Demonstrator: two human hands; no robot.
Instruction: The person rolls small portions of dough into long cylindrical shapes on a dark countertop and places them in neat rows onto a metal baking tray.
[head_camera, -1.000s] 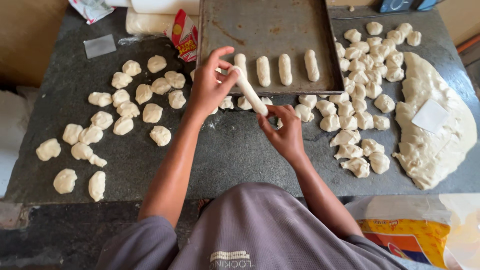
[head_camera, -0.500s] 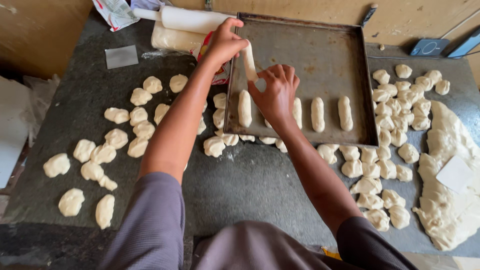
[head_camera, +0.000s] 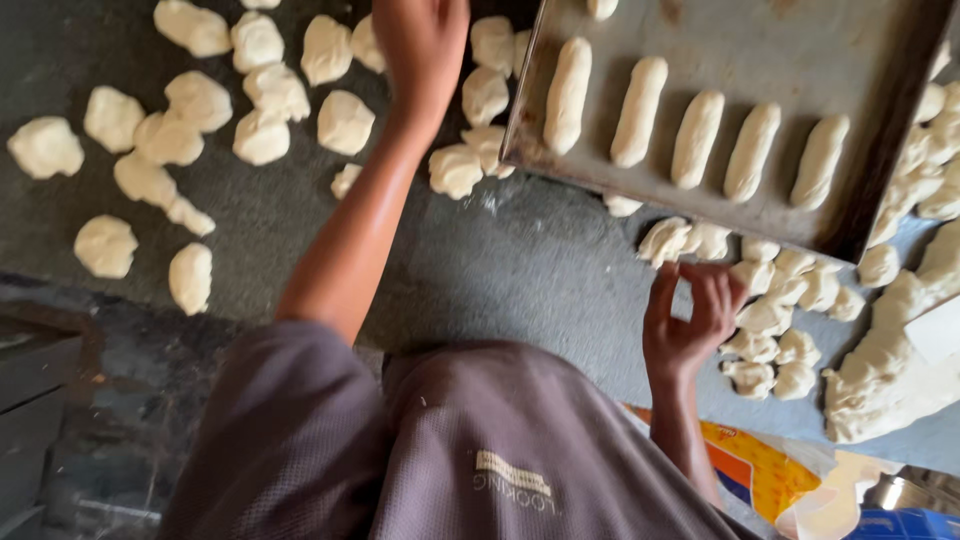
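A dark metal baking tray lies at the upper right with a row of several rolled dough logs on it. My left hand reaches up at the top edge, between the tray's left side and loose dough lumps; its fingertips are cut off by the frame. My right hand is below the tray's near edge, fingers apart and curled, against a cluster of small dough pieces. Nothing shows in its palm.
Many more dough lumps lie scattered on the dark stone counter at the left. A big mass of dough with a white scraper sits at the right. An orange and yellow bag lies by my right forearm.
The log held over the tray is no longer in my hands. My right hand has dropped back to the pieces below the tray. My view has come closer and tilted.
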